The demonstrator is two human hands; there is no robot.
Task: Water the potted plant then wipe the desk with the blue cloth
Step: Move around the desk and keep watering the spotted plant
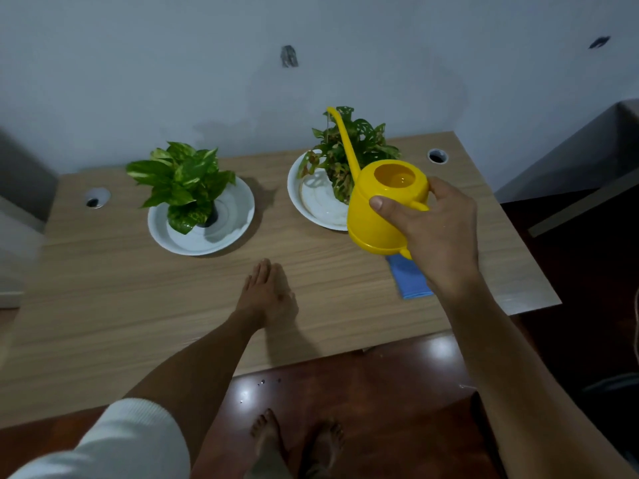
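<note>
A bright yellow plastic watering can (383,209) with a long thin curved spout is held tilted above the right side of the pale wood-grain table (138,305), the right hand (439,233) wrapped around its handle, thumb pressed on the can's side and fingers (446,191) closed behind it. The spout tip reaches over the potted plant with perforated green and reddish leaves (349,146), which stands in a white round ceramic dish (311,198) just beyond the fingers. Under the right wrist, a folded blue cloth (409,278) lies flat on the table, partly hidden by the can and hand. The left hand (266,295) rests palm down on the table, fingers together and holding nothing. Beyond it, a second potted plant with yellow-variegated green leaves (183,181) sits in another white dish (224,233). Round cable holes (98,197) pierce both far corners. Bare feet (297,440) stand on the dark red floor.
</note>
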